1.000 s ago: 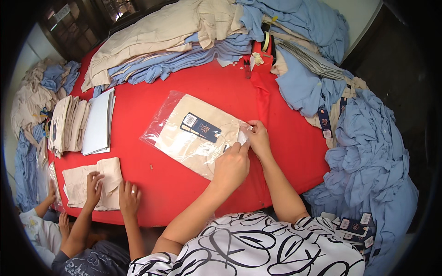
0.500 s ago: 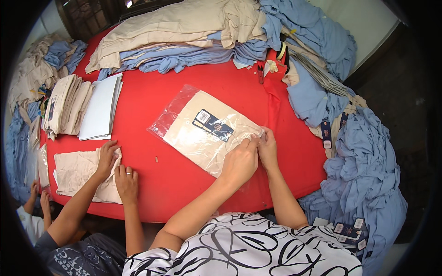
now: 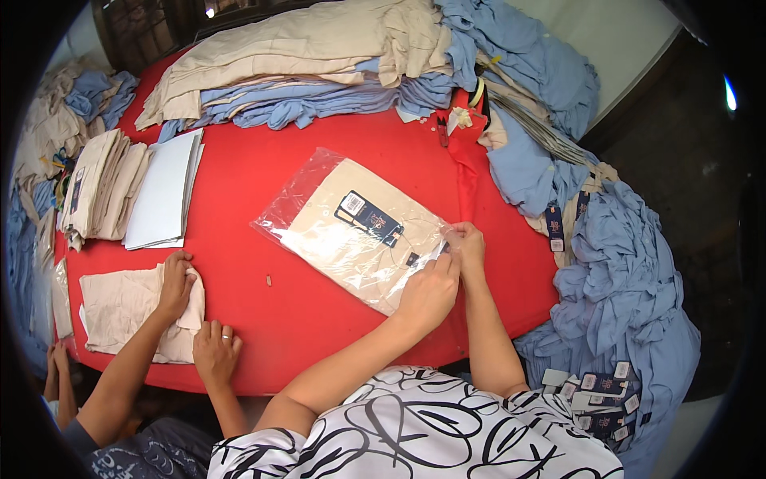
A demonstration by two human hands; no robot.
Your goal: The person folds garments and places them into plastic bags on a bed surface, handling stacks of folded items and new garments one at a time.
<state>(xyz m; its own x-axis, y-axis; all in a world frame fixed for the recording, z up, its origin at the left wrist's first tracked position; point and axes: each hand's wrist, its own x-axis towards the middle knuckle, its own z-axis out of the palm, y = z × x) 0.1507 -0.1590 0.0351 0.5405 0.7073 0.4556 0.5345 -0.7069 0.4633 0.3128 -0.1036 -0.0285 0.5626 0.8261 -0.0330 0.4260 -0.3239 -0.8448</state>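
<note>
A folded beige garment (image 3: 351, 267) lies inside a clear plastic bag (image 3: 271, 207), set at a slant on the red-covered table. Through the film I see a dark blue hang tag (image 3: 371, 219) with a white sticker, and a small dark label near the bag's right end. My left hand (image 3: 427, 295) is closed at that lower right end, its fingers bent over the film. Just beyond it, my right hand (image 3: 469, 247) pinches the bag's right corner between thumb and fingers. The hands nearly touch each other.
A co-worker's hands (image 3: 214, 351) rest on another beige garment (image 3: 120, 303) at left. White sheets (image 3: 163, 191) and folded beige garments (image 3: 104, 188) stand behind it. Beige and blue cloth piles (image 3: 303, 48) line the back; blue garments (image 3: 622, 271) and loose tags (image 3: 602, 399) lie at right.
My left hand has shifted slightly right and down along the bag's end, uncovering the small dark label. The view has swung a little; the co-worker's hands have moved slightly on their garment.
</note>
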